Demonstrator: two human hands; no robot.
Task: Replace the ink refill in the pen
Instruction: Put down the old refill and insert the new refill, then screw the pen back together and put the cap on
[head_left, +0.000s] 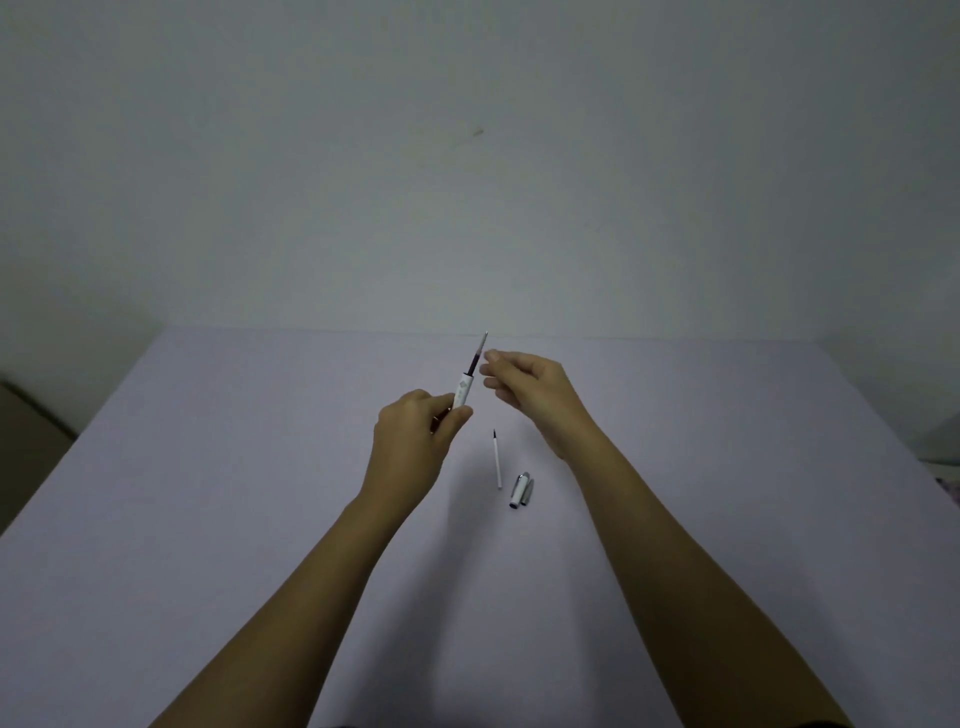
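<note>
My left hand (415, 431) grips a white pen barrel (461, 392) that tilts up and to the right. A dark ink refill (478, 353) sticks out of the barrel's top end. My right hand (530, 389) hovers just right of the refill's tip, fingers loosely curled and apart, holding nothing that I can see. On the table below lies a second thin white refill (497, 460) with a dark tip, pointing away from me. The pen's cap (520, 490), white with a silver clip, lies just right of it.
The pale lilac table (208, 519) stretches wide on both sides, its far edge meeting a plain grey wall (467, 182). A dark object (26, 441) stands off the table's left side.
</note>
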